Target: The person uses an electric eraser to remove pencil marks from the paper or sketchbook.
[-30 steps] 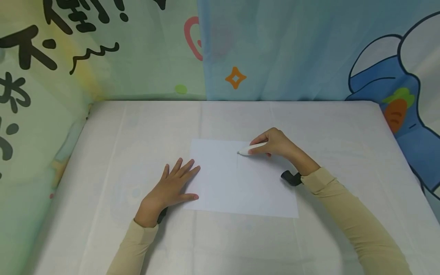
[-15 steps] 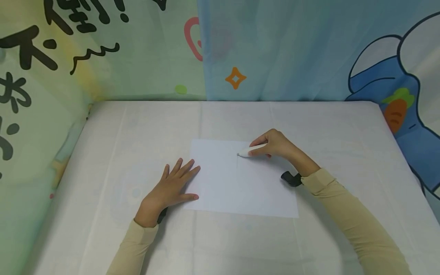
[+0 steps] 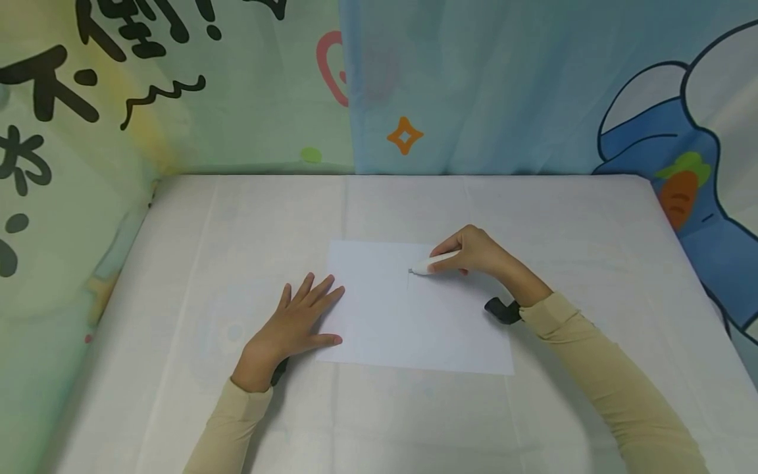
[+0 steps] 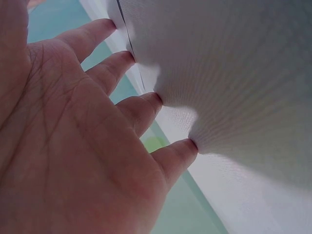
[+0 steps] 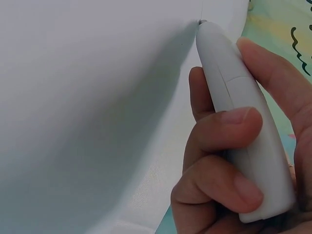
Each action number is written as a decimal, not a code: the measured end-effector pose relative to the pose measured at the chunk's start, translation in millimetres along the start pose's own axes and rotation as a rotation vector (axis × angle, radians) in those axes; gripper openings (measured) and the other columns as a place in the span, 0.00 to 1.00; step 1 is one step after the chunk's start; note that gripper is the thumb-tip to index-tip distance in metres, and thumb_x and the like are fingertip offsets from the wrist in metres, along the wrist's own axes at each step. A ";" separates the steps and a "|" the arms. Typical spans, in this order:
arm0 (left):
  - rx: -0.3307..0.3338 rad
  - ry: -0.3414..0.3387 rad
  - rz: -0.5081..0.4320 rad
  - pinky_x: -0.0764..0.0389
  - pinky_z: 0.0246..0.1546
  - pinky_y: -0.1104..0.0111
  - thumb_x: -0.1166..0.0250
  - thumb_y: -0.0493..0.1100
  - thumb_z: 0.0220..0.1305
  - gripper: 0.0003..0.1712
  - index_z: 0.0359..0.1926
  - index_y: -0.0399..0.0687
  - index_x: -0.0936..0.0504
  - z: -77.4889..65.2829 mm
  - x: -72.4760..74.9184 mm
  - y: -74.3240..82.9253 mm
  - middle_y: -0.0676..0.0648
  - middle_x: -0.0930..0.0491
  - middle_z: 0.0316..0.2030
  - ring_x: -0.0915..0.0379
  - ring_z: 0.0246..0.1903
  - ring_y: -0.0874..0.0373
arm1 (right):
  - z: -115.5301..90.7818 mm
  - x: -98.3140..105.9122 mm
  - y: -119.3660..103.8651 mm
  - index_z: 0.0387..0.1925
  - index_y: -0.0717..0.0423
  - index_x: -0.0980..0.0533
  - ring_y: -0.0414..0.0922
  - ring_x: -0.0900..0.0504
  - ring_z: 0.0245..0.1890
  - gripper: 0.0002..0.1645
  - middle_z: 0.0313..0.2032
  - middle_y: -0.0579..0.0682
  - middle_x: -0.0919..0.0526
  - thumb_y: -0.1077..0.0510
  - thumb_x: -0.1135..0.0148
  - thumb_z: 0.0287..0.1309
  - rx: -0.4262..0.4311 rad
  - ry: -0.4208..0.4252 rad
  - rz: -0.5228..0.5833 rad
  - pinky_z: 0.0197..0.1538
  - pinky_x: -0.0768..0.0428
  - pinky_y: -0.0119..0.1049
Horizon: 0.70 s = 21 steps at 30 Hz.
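Observation:
On the white table lies a sheet of white paper (image 3: 403, 322). My left hand (image 3: 293, 328) spreads its fingers at the sheet's left edge; in the left wrist view the straight fingertips (image 4: 178, 151) press on the surface. My right hand (image 3: 480, 251) grips a thick white pen-shaped tool (image 5: 234, 73) with a small grey tip, fingers curled round its body. That tip meets the paper in its upper half. A faint thin line runs on the sheet at the tip. The back end of the tool is hidden by the palm in the head view.
White cloth covers the table (image 3: 237, 224) around the sheet. Behind stands a printed curtain (image 3: 491, 85) in green and blue, with lettering and a carrot picture. A black strap piece (image 3: 502, 309) juts from the right wrist.
My right hand has moved slightly toward me, and the tool's tip has slid a short way down the paper with it. The left hand has stayed in place.

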<state>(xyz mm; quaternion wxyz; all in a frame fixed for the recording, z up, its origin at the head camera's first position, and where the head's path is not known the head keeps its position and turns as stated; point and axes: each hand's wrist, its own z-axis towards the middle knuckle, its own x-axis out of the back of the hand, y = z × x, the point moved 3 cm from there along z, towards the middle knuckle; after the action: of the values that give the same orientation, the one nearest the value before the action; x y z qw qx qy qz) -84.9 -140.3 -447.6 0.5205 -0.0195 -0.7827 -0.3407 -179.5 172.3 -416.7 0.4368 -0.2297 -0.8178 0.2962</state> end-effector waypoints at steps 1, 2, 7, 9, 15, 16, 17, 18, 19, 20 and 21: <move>0.001 0.000 0.000 0.64 0.70 0.38 0.33 0.57 0.60 0.47 0.75 0.47 0.43 0.0 -0.1 -0.2 0.42 0.51 0.76 0.66 0.75 0.38 | -0.3 -0.1 -0.3 0.47 0.65 0.17 0.38 0.33 0.13 0.23 0.48 0.63 0.16 0.56 0.26 0.51 -0.001 -0.001 0.001 0.24 0.29 0.32; 0.002 0.000 0.000 0.64 0.70 0.38 0.33 0.57 0.60 0.47 0.75 0.48 0.43 0.1 -0.2 -0.3 0.42 0.51 0.76 0.66 0.75 0.39 | -0.5 -0.2 -0.5 0.47 0.65 0.17 0.38 0.33 0.13 0.23 0.48 0.63 0.16 0.56 0.26 0.51 -0.002 -0.001 -0.001 0.24 0.29 0.32; 0.002 -0.001 0.004 0.64 0.70 0.38 0.33 0.57 0.60 0.47 0.75 0.48 0.43 0.4 -1.3 -1.5 0.42 0.51 0.76 0.66 0.75 0.39 | -1.4 -0.7 -3.3 0.47 0.64 0.17 0.38 0.33 0.13 0.23 0.46 0.60 0.15 0.56 0.26 0.50 -0.012 -0.006 -0.012 0.24 0.30 0.32; 0.001 -0.002 0.003 0.64 0.70 0.38 0.33 0.57 0.60 0.48 0.75 0.48 0.43 0.5 -1.8 -1.8 0.42 0.51 0.76 0.67 0.75 0.39 | -1.6 -0.9 -4.1 0.47 0.64 0.17 0.38 0.33 0.13 0.23 0.44 0.59 0.15 0.55 0.25 0.50 -0.017 -0.009 -0.014 0.24 0.30 0.32; 0.000 -0.001 0.006 0.64 0.69 0.38 0.33 0.57 0.60 0.47 0.75 0.48 0.43 1.0 -2.4 -2.3 0.42 0.51 0.76 0.67 0.75 0.39 | -1.5 -1.2 -5.1 0.46 0.63 0.17 0.38 0.33 0.13 0.23 0.43 0.58 0.14 0.55 0.25 0.50 -0.015 -0.006 -0.012 0.23 0.31 0.31; -0.001 0.000 0.007 0.64 0.69 0.38 0.33 0.57 0.60 0.47 0.75 0.48 0.43 1.1 -2.4 -2.3 0.42 0.51 0.76 0.66 0.75 0.39 | -1.6 -1.2 -5.3 0.46 0.63 0.17 0.38 0.33 0.13 0.23 0.43 0.58 0.14 0.55 0.25 0.50 -0.014 -0.005 -0.011 0.23 0.31 0.31; -0.002 0.000 0.009 0.64 0.69 0.37 0.33 0.57 0.60 0.47 0.75 0.48 0.42 1.1 -2.4 -2.2 0.42 0.51 0.76 0.66 0.75 0.39 | -1.8 -1.1 -5.4 0.46 0.64 0.17 0.38 0.33 0.13 0.23 0.43 0.58 0.14 0.55 0.25 0.50 -0.012 -0.004 -0.009 0.23 0.31 0.31; -0.002 0.000 0.009 0.64 0.69 0.37 0.33 0.57 0.60 0.47 0.75 0.48 0.42 1.1 -2.2 -2.0 0.42 0.51 0.76 0.66 0.75 0.39 | -2.0 -1.0 -5.6 0.46 0.64 0.17 0.38 0.33 0.13 0.23 0.44 0.58 0.14 0.55 0.25 0.50 -0.011 -0.004 -0.008 0.24 0.31 0.32; -0.002 -0.001 0.010 0.64 0.69 0.37 0.33 0.57 0.60 0.47 0.75 0.48 0.42 1.2 -2.2 -2.0 0.42 0.51 0.76 0.66 0.75 0.39 | -2.2 -1.0 -5.6 0.47 0.64 0.17 0.38 0.33 0.13 0.23 0.44 0.59 0.14 0.55 0.25 0.50 -0.011 -0.002 -0.007 0.24 0.31 0.32; -0.002 -0.001 0.010 0.64 0.69 0.37 0.33 0.57 0.60 0.48 0.75 0.48 0.42 1.2 -2.2 -2.0 0.42 0.51 0.76 0.66 0.75 0.39 | -2.3 -0.9 -5.8 0.47 0.64 0.17 0.38 0.33 0.13 0.23 0.45 0.59 0.14 0.55 0.25 0.50 -0.009 -0.001 -0.005 0.23 0.30 0.32; -0.002 -0.001 0.011 0.64 0.69 0.38 0.33 0.57 0.60 0.48 0.75 0.48 0.43 1.2 -2.0 -1.9 0.42 0.51 0.76 0.66 0.75 0.39 | -2.4 -0.8 -5.9 0.47 0.64 0.17 0.38 0.33 0.13 0.23 0.45 0.59 0.14 0.55 0.25 0.50 -0.007 0.001 -0.003 0.23 0.30 0.32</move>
<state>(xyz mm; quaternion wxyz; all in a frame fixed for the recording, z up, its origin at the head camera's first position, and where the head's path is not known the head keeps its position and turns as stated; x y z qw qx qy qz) -85.6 -140.4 -450.6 0.5219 -0.0245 -0.7825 -0.3386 -177.8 168.2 -412.0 0.4367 -0.2303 -0.8189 0.2926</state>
